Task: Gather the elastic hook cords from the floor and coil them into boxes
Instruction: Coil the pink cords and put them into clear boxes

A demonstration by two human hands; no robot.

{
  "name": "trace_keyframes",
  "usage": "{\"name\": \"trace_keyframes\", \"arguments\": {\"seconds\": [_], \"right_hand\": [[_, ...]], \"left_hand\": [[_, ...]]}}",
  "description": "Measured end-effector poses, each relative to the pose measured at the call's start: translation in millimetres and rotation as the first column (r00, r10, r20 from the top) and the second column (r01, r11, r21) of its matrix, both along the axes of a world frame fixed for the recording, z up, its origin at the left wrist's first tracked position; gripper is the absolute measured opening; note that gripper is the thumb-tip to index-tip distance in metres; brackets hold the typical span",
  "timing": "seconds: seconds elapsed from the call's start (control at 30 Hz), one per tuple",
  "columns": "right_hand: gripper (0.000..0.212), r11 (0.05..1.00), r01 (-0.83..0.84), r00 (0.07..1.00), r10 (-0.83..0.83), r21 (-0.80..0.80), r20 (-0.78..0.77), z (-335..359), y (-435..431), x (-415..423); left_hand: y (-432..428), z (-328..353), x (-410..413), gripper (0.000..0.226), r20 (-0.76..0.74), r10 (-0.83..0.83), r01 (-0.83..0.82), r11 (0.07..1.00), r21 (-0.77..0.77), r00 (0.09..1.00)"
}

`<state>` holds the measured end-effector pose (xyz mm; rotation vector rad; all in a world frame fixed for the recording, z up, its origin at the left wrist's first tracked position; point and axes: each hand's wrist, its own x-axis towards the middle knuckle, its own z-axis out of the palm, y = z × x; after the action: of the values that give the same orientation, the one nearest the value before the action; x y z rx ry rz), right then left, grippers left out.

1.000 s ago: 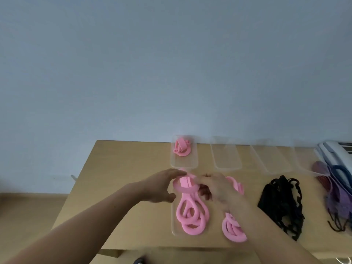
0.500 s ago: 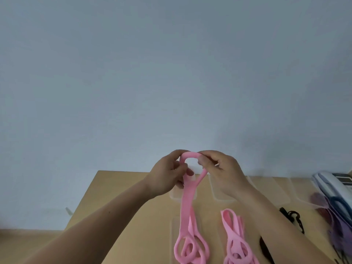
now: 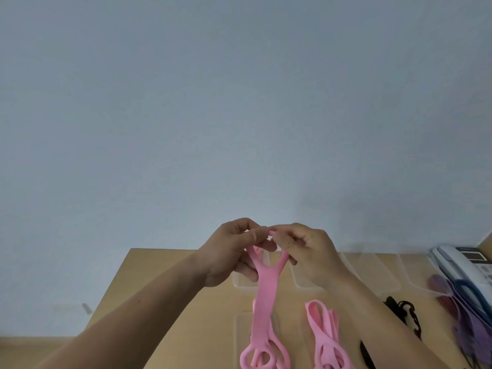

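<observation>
Both hands hold the top loop of a flat pink elastic cord (image 3: 265, 296) above the wooden table (image 3: 170, 302). My left hand (image 3: 231, 251) pinches the loop's left side, my right hand (image 3: 306, 249) pinches its right side. The cord hangs straight down; its lower loops lie in a clear plastic box (image 3: 238, 339) at the front. A second pink cord (image 3: 324, 336) lies just to the right of it. Clear boxes (image 3: 383, 267) stand in a row along the table's back, partly hidden by my hands.
Black hook cords (image 3: 404, 312) lie right of the pink ones. Purple and blue cords (image 3: 471, 315) pile at the right edge, beside a white desk telephone (image 3: 458, 265). A plain grey-blue wall rises behind the table.
Both hands lifted the pink cord's top loop from the table and now hold it spread between them. The view tilted up, so the front of the table dropped out of sight.
</observation>
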<state>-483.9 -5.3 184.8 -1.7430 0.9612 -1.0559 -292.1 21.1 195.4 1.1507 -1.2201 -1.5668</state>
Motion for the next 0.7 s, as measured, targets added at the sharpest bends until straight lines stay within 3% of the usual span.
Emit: {"name": "trace_keyframes", "arguments": {"seconds": [0.1, 0.17, 0.27, 0.33, 0.47, 0.6, 0.7], "right_hand": [[0.042, 0.984, -0.032, 0.998, 0.023, 0.176, 0.056, 4.9, -3.0, -5.5], [0.037, 0.982, -0.043, 0.998, 0.050, 0.182, -0.030, 6.4, -4.9, -9.9], [0.014, 0.983, -0.050, 0.996, 0.061, 0.175, -0.060, 4.3, -5.4, -12.8], [0.005, 0.994, -0.020, 0.994, 0.031, 0.104, -0.101, 1.7, -5.4, -11.5], [0.015, 0.987, 0.083, 0.975, -0.109, -0.135, -0.196, -2.8, -3.3, -7.5], [0.016, 0.924, 0.081, 0.957, -0.177, -0.373, -0.232, -5.4, 0.5, -7.6], [0.015, 0.871, 0.060, 0.941, -0.212, -0.488, -0.263, -8.0, 3.8, -8.4]], "left_hand": [[0.1, -0.9, -0.2, 0.019, 0.003, -0.032, 0.032, 0.998, -0.050, 0.999], [0.4, -2.8, -1.3, 0.016, 0.019, -0.034, 0.035, 0.997, -0.071, 0.999], [0.3, -4.6, -2.8, 0.011, 0.029, -0.002, 0.004, 0.997, -0.076, 1.000], [-0.6, -4.9, -5.2, 0.012, 0.036, 0.033, -0.030, 0.998, -0.061, 0.999], [-1.9, -4.0, -10.2, 0.025, 0.017, 0.032, -0.033, 0.997, 0.063, 0.999], [0.3, -2.1, -9.1, 0.028, -0.008, -0.088, 0.088, 0.983, 0.163, 0.996], [0.8, -1.2, -10.3, 0.032, -0.041, -0.065, 0.072, 0.978, 0.194, 0.997]]}}
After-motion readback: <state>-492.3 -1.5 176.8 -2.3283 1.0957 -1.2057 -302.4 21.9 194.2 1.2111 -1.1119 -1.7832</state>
